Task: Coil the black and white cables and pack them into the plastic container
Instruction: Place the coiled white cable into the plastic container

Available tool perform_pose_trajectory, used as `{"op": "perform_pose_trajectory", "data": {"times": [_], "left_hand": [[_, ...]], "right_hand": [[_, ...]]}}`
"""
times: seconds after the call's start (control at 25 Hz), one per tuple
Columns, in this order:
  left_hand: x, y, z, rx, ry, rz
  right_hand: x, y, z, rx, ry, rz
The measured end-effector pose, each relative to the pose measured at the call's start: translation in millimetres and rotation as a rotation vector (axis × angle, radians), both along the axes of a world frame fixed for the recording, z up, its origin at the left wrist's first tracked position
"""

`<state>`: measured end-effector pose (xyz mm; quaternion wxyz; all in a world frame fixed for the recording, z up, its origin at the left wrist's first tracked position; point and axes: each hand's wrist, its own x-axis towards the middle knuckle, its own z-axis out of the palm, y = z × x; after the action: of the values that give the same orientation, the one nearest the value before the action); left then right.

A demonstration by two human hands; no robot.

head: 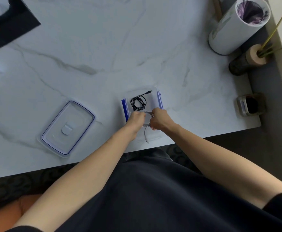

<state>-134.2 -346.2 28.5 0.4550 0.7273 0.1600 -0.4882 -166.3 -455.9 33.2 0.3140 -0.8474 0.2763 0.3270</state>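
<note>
White cable (146, 122) is being gripped as a loop by both the left hand (136, 118) and right hand (159, 120) over the near end of the plastic container (160, 101), while the coiled black cable (138, 102) is lying inside at its far end.

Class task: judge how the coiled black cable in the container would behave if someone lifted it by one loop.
The black cable is thin and loosely looped, so it would probably sag and partly uncoil. Nothing visibly ties the loops. Its plug end already strays toward the plastic container rim, so it might snag. It looks light.
</note>
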Motion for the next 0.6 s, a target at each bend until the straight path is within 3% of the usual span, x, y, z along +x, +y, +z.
{"op": "perform_pose_trajectory", "data": {"times": [0.44,0.6], "left_hand": [[7,0,4,-0.045,-0.025,0.025],[2,14,11,-0.08,-0.241,-0.094]], "right_hand": [[-13,-2,0,-0.014,-0.097,0.233],[-16,-12,3,0.039,-0.14,0.381]]}}
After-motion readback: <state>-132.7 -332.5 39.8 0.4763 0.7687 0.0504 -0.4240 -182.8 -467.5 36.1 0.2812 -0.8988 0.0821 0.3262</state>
